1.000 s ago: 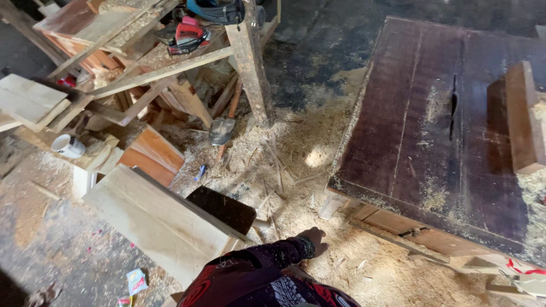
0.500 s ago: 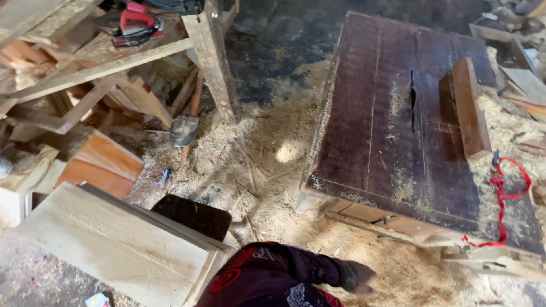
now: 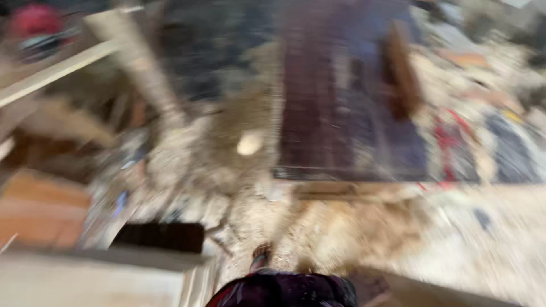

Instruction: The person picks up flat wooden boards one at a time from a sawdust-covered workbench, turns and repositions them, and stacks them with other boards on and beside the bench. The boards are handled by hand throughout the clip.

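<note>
Mostly blurred by motion: a dark wooden surface [image 3: 347, 113] lies far right over a sawdust-strewn floor [image 3: 250, 187]. A pale plank [image 3: 91, 278] sits near left. Neither hand shows, only a dark sleeve [image 3: 284, 290] at the near edge, so their grip cannot be told.

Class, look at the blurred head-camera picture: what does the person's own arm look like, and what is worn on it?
Only one arm shows, at the bottom edge. It wears a dark sleeve with red patterning, loose and rumpled. A small bare part pokes out above it, too blurred to make out fingers. Which arm it is cannot be told, and no second arm is in view.
</note>
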